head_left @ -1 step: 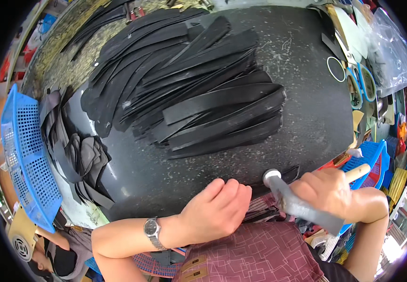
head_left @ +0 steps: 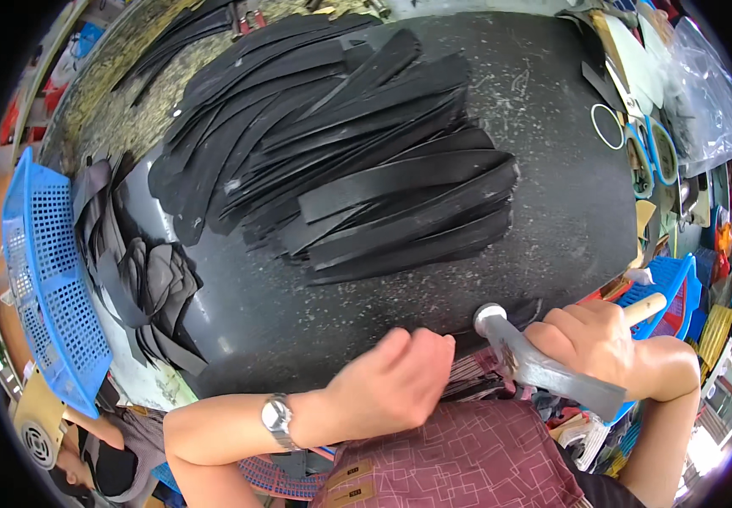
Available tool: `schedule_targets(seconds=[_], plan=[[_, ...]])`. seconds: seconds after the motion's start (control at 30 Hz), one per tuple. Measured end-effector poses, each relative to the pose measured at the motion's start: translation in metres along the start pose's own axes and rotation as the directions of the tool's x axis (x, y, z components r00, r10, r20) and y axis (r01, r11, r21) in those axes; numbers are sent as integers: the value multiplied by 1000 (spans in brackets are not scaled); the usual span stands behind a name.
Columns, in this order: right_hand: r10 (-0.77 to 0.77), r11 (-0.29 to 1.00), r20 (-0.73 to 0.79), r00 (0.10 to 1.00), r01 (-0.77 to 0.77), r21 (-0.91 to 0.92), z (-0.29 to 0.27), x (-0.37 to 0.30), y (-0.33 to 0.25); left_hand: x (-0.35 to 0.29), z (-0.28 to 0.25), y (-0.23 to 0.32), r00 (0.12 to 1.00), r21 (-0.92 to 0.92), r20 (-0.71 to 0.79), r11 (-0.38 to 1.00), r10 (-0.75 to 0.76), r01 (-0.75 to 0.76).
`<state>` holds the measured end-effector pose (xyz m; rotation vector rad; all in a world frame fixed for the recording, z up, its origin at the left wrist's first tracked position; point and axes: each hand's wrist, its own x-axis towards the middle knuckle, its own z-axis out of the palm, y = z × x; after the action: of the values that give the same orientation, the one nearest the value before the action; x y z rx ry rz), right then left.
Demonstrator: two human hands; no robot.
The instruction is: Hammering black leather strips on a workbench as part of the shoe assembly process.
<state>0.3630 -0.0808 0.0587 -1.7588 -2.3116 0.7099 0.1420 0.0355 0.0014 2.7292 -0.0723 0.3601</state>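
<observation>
My right hand (head_left: 584, 343) is wrapped round the handle of a hammer (head_left: 544, 367), close to its metal head. The round face of the head is by the front edge of a dark work board (head_left: 569, 229), and the pale wooden handle end sticks out to the right. A black strip end (head_left: 528, 310) shows just beyond the head. My left hand (head_left: 396, 377) is at the same edge, left of the hammer, with its fingers curled together; what they hold, if anything, is hidden. Ahead of both hands lies a spread pile of black strips (head_left: 408, 188).
More black strips (head_left: 150, 284) lie bunched at the left, beside a blue plastic basket (head_left: 66, 292). Blue-handled scissors (head_left: 659, 152), a white ring (head_left: 608, 127) and clear plastic (head_left: 709, 97) are at the right. Another blue basket (head_left: 666, 284) stands beyond my right hand. A person (head_left: 116, 457) is at the lower left.
My left hand and wrist have turned slightly, with the fingers a little blurred. The hammer head has tilted a little in my right hand. The strip pile appears slightly further right.
</observation>
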Motion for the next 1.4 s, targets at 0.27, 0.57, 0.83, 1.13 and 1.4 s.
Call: schedule_targets(seconds=[0.27, 0.57, 0.83, 1.13, 1.4], plan=[[-154, 983, -19, 988, 151, -101, 2, 24, -15, -23, -9, -2, 998, 153, 27, 986, 55, -59], [-200, 960, 122, 972, 219, -176, 5, 44, -35, -47, -15, -10, 998, 185, -41, 981, 57, -48], [-177, 984, 121, 977, 179, -7, 13, 51, -37, -63, -18, -16, 993, 36, -118, 999, -20, 25], [-197, 980, 127, 972, 196, 24, 12, 63, -40, -72, -18, -11, 992, 80, -129, 997, -10, 20], [-213, 977, 111, 971, 213, 12, 8, 72, -52, -74, -20, -4, 994, 49, -91, 997, -57, 61]])
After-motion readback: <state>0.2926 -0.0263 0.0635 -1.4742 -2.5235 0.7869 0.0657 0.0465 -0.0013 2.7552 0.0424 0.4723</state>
